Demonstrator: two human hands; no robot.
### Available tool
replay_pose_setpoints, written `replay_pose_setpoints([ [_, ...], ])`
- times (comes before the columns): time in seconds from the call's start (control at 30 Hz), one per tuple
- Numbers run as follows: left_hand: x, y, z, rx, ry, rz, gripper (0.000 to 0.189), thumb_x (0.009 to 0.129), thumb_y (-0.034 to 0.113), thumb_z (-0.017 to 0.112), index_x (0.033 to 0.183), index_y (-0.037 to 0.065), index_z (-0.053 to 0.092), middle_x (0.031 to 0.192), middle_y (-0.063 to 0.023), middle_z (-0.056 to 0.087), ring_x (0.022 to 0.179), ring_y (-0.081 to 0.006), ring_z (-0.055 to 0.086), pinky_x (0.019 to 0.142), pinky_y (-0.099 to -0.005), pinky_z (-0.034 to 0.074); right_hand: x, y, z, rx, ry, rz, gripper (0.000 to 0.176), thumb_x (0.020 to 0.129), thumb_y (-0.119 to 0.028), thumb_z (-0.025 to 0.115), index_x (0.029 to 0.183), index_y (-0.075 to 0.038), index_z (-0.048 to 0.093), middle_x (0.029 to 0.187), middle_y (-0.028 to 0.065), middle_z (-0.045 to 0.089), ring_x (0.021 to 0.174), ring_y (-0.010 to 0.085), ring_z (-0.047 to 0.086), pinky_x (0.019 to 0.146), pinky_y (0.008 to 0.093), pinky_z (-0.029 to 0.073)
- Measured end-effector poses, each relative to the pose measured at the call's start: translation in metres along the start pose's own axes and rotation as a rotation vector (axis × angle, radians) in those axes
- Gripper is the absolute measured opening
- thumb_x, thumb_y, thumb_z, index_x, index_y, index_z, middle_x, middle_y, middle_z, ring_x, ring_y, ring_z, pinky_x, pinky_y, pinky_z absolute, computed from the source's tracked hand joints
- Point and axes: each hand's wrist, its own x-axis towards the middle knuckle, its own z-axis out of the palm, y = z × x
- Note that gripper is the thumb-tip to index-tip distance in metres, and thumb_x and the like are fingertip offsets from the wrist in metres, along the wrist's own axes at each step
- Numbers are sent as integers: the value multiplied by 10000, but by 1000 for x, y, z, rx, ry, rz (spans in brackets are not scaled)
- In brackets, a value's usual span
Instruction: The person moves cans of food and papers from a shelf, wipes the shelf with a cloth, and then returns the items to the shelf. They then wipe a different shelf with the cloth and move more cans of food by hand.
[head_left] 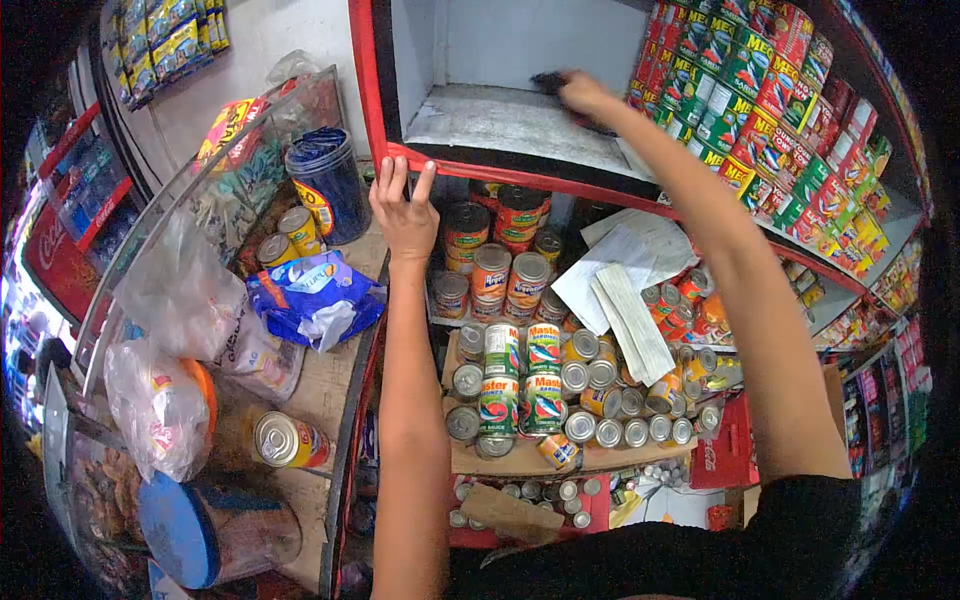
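My right hand reaches into an upper shelf compartment, fingers closed around a small dark object. Its kind is hard to make out; it could be a brush or a rag. The compartment floor is whitish and scuffed. My left hand rests against the red-trimmed front edge of that shelf, its fingers stretched upward over the trim. Right of the compartment rise stacked green and red sardine cans. Beneath the shelf stand orange-labelled cans.
Sheets of paper lie over cans on the lower shelf, near stacked Master sardine cans. On the left counter are a blue-lidded jar, a can, a blue packet, plastic bags and a glass panel.
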Motion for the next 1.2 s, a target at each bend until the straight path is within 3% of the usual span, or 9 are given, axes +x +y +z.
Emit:
replay_pose_setpoints([
  [0.23,-1,1,-1,25,-18,-7,625,697,-49,583,1226,253,442,1270,-68,381,1227,-280,376,926,-465,369,-74,-163,-6,702,-646,-368,422,853,-239,560,1235,-66,509,1138,81,580,1071,193,496,907,297,377],
  [0.4,5,2,-4,21,-5,20,622,683,-90,562,1216,210,449,1242,-107,394,1208,-320,389,942,-438,372,-23,-148,-35,1159,-386,259,280,839,-126,571,1096,-16,549,1026,108,601,923,217,575,852,364,477],
  [0.5,0,0,-2,14,4,11,619,688,-72,568,1217,229,453,1249,-93,396,1209,-306,390,931,-444,375,17,-132,-14,575,168,-53,243,850,-115,454,1037,-19,576,897,142,628,830,246,607,757,409,496],
  [0.57,-1,-1,1,2,16,-1,625,689,-41,576,1223,262,453,1271,-70,394,1220,-281,383,922,-457,371,47,-132,25,494,-114,152,312,816,-104,423,1081,-24,567,937,167,629,864,267,605,766,402,484],
  [0.63,-1,0,1,1,14,0,626,689,-42,575,1224,260,453,1270,-71,395,1220,-281,383,919,-457,373,40,-144,68,-93,-122,-291,403,792,-100,450,1176,-11,531,1036,173,615,936,266,571,850,366,432],
  [0.73,1,0,-2,-2,8,-3,626,690,-45,571,1225,258,453,1268,-73,397,1219,-283,384,915,-458,376,17,-152,56,406,-207,-293,324,772,-141,494,1057,-31,602,916,134,634,791,240,591,705,386,468],
  [0.97,4,1,-2,0,10,3,606,700,-46,586,1217,240,455,1270,-81,392,1217,-291,385,913,-452,380,-51,-183,-14,761,-700,-266,381,864,-190,522,1194,0,511,1078,73,597,952,169,539,889,291,414],
  [1.1,3,0,1,22,13,3,600,706,-38,583,1221,240,451,1270,-80,390,1219,-290,384,910,-449,380,-21,-188,-15,1050,-313,61,286,855,-155,521,1104,-21,561,953,74,624,824,169,572,794,307,472],
  [1.2,0,1,-3,31,-6,1,597,710,-30,581,1225,241,448,1268,-79,391,1220,-288,381,912,-449,376,-9,-181,-1,687,-148,-204,289,848,-152,517,1099,-14,557,927,108,629,834,191,576,768,332,465],
])
